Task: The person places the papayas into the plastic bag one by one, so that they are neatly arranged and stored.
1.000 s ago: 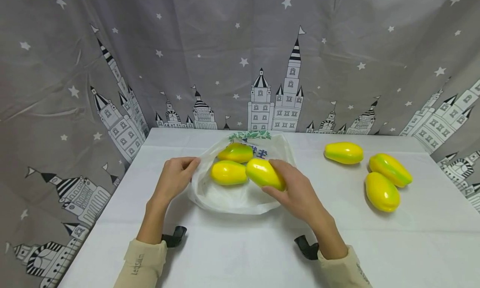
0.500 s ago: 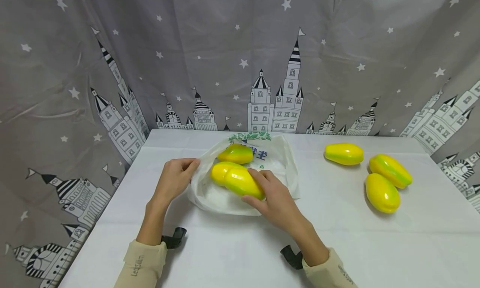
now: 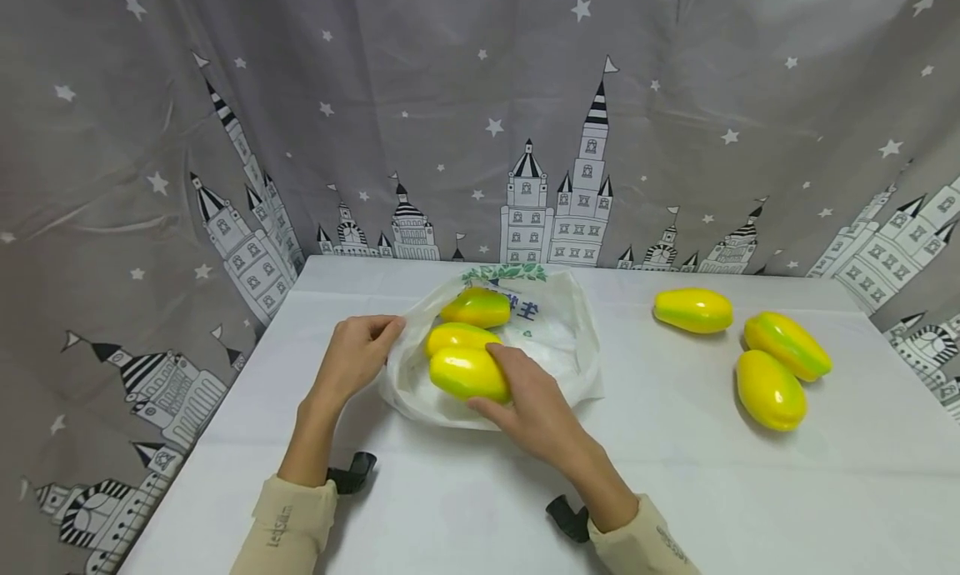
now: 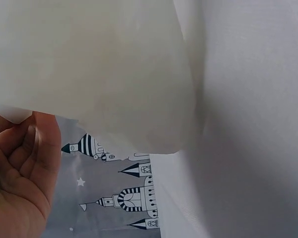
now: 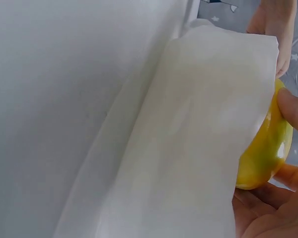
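Observation:
A white plastic bag (image 3: 558, 342) with blue print and green leaves lies with its mouth spread on the white table. My left hand (image 3: 357, 352) pinches its left rim; the left wrist view shows the curled fingers against the bag's side (image 4: 104, 74). Over the bag's front part, my right hand (image 3: 538, 402) grips a yellow papaya (image 3: 467, 373) by its right end. In the right wrist view, thumb and fingers hold that papaya (image 5: 268, 148) behind the bag's wall. Inside the bag rest another papaya (image 3: 459, 337), just behind the held one, and a greener papaya (image 3: 478, 307) farther back.
On the table's right side lie a papaya (image 3: 693, 310) and, closer to me, a pair of touching papayas, one greener (image 3: 787, 344) and one yellow (image 3: 771, 390). A grey curtain (image 3: 450, 92) with castles and stars hangs behind and to the left of the table.
My right hand has carried its papaya leftward and lower into the bag, beside the one lying there. My left hand keeps its place on the rim.

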The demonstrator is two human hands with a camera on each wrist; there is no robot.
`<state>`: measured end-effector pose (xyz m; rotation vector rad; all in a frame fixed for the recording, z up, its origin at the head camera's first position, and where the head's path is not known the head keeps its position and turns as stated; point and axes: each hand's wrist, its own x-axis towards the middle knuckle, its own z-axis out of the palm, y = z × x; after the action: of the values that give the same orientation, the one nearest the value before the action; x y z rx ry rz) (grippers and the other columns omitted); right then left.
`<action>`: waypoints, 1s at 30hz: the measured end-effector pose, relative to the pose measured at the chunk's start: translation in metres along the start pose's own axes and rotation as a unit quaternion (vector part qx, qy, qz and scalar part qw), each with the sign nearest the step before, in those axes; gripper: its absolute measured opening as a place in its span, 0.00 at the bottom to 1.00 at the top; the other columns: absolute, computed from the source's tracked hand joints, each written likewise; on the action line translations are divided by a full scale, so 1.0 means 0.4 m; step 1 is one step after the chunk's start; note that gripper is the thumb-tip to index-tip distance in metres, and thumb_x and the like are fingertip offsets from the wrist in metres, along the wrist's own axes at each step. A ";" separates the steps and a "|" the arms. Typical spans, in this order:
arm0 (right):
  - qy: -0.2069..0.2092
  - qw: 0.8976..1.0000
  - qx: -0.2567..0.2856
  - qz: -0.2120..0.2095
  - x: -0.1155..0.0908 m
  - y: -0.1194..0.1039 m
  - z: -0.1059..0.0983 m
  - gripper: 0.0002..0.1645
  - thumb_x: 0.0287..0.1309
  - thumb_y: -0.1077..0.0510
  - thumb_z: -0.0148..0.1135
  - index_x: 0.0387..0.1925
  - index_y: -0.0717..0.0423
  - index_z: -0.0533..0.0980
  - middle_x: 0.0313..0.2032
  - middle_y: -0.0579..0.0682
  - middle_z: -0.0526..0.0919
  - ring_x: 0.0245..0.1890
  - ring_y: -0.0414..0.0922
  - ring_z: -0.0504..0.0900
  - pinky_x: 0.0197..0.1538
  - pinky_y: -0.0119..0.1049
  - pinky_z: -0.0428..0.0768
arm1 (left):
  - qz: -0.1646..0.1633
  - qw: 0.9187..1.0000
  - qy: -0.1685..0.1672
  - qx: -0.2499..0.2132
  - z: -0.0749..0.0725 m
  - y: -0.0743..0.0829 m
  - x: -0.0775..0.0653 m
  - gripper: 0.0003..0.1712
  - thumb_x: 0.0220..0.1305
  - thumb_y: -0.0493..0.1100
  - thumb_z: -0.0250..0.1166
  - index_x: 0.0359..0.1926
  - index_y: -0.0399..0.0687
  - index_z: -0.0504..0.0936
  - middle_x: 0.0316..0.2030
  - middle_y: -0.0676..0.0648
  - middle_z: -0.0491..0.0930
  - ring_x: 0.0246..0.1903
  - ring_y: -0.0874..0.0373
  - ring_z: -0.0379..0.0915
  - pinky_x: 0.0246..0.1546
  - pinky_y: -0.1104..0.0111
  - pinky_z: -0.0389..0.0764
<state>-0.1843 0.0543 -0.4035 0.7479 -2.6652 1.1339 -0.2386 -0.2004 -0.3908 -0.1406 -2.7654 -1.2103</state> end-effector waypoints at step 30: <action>-0.062 0.998 -0.003 0.033 0.057 -0.004 0.063 0.39 0.56 0.45 0.71 0.64 0.61 0.71 0.49 0.52 0.75 0.41 0.44 0.73 0.46 0.39 0.76 | 0.008 1.000 0.003 -0.008 -0.005 -0.001 -0.001 0.24 0.75 0.50 0.55 0.57 0.36 0.81 0.44 0.40 0.84 0.31 0.53 0.77 0.35 0.63 0.80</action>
<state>-0.2017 0.0268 -0.4129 0.7598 -2.8140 1.1294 -0.2381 -0.2023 -0.3898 -0.1596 -2.7442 -1.2280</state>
